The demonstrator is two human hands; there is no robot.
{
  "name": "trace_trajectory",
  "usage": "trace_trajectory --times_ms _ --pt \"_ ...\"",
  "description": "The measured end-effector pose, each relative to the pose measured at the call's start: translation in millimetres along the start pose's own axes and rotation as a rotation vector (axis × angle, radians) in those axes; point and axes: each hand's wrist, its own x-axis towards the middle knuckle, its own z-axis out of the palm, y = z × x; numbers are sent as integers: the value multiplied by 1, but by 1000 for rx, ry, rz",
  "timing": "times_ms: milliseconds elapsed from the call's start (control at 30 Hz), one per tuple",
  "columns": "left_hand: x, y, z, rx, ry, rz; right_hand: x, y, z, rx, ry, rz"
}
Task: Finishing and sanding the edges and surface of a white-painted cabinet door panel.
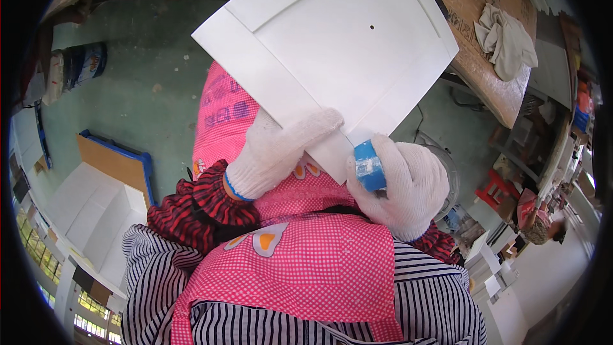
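Observation:
A white framed cabinet door panel (345, 45) with a small dark hole tilts up in front of me, its far part over a workbench. My left hand (287, 144), in a white knit glove, is closed on the panel's near edge, thumb on top and the other fingers hidden beneath. At the near right corner, my right hand (408, 182), gloved the same way, is curled round a blue block (369, 165) with whitish smears. The block is very near the panel's edge; whether they touch I cannot tell.
A brown board-covered workbench (491, 83) with a crumpled cloth (504, 41) stands ahead right. On the left floor are a blue bucket (92, 64) and white cabinet parts (96, 211). A red stool (497, 190), a round fan guard (447, 169) and another person (539, 223) are at right.

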Motion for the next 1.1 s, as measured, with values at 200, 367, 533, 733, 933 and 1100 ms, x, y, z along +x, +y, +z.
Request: trace_trajectory --times_ms 200,367,533,733,933,1100 --pt "1 0 1 17 -42 86 22 -12 9 46 60 52" --pt "0 11 -4 33 -66 -69 13 -11 -6 22 -92 103" --pt "1 3 -1 -12 -38 48 23 -13 0 -20 -53 51" --pt "-1 9 -3 16 -42 -35 10 -6 -4 -36 -130 43" --pt "1 4 -2 4 -39 33 22 -13 3 -3 -82 66" --pt "1 6 -1 3 -25 39 14 -9 5 -20 -81 63"
